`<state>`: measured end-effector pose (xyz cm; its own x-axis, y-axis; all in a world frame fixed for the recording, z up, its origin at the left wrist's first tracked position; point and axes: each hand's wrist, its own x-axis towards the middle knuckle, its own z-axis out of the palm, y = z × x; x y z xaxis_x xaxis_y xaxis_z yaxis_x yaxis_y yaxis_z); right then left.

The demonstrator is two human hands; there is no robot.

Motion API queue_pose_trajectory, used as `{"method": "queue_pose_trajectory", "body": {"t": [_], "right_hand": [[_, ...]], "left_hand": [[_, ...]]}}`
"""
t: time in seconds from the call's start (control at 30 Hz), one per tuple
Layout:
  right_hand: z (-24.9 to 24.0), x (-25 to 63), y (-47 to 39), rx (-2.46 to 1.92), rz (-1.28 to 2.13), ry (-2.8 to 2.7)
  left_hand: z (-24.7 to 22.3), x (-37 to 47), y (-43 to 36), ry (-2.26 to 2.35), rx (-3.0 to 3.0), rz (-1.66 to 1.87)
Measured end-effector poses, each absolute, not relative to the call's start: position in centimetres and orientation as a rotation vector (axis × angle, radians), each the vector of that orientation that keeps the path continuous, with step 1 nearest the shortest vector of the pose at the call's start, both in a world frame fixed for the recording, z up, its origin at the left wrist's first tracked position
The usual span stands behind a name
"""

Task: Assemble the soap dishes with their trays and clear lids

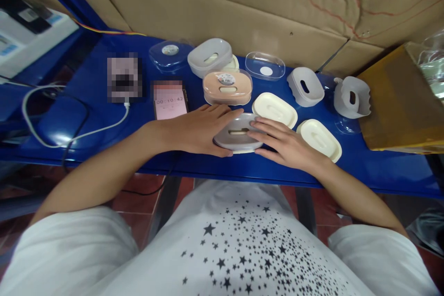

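Observation:
A grey oval soap box with a slot in its middle sits on the blue table near the front edge, a cream rim showing beneath it. Around its left side wraps my left hand, thumb in front and fingers behind. My right hand holds the opposite side, its fingertips over the top edge. Just behind stands a peach soap box under a clear lid with a round label. Two cream oval trays lie behind and to the right of my right hand.
Grey oval shells and clear lids stand along the back. At left are a phone showing a timer and a white cable. A cardboard box bounds the right; cardboard lines the back.

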<state>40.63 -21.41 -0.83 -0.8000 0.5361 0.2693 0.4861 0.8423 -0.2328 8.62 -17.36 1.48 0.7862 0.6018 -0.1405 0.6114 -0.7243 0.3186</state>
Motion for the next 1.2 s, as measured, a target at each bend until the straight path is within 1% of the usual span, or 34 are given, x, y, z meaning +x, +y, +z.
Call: {"method": "queue_pose_trajectory", "body": {"t": [0.13, 0.23, 0.33, 0.5, 0.6, 0.77, 0.93, 1.03, 1.1, 1.2], "right_hand": [[-1.4, 40.3, -21.5, -0.725, 0.159, -2.735], [-1.6, 40.1, -21.4, -0.723, 0.216, -2.744], [-0.6, 41.1, -20.9, -0.756, 0.276, -2.746], [2.8, 46.4, -19.2, -1.217, 0.112, -2.586], [3.5, 49.4, -18.3, -1.354, 0.049, -2.543], [2.5, 49.6, -18.2, -1.372, 0.086, -2.607], [1.5, 47.0, -18.7, -1.372, -0.034, -2.592], [1.4, 46.3, -18.4, -1.32, -0.01, -2.592], [1.3, 46.7, -17.8, -1.356, -0.014, -2.489], [0.6, 48.2, -16.2, -1.548, -0.141, -2.259]], "left_hand": [[0.9, 8.9, -18.0, 0.915, 2.641, -0.062], [0.4, 9.3, -18.3, 0.9, 2.652, -0.05], [0.2, 9.6, -18.3, 0.916, 2.715, 0.032], [1.0, 9.7, -18.2, 1.003, 2.868, 0.121], [1.3, 9.7, -18.3, 1.03, 2.897, 0.107], [1.0, 9.8, -18.2, 1.156, 2.929, 0.108], [0.8, 10.5, -17.9, 1.206, 2.864, 0.196], [0.9, 10.7, -18.0, 1.224, 2.863, 0.175], [1.0, 10.7, -18.0, 1.225, 2.869, 0.161], [1.0, 10.5, -18.1, 1.21, 2.847, 0.187]]}}
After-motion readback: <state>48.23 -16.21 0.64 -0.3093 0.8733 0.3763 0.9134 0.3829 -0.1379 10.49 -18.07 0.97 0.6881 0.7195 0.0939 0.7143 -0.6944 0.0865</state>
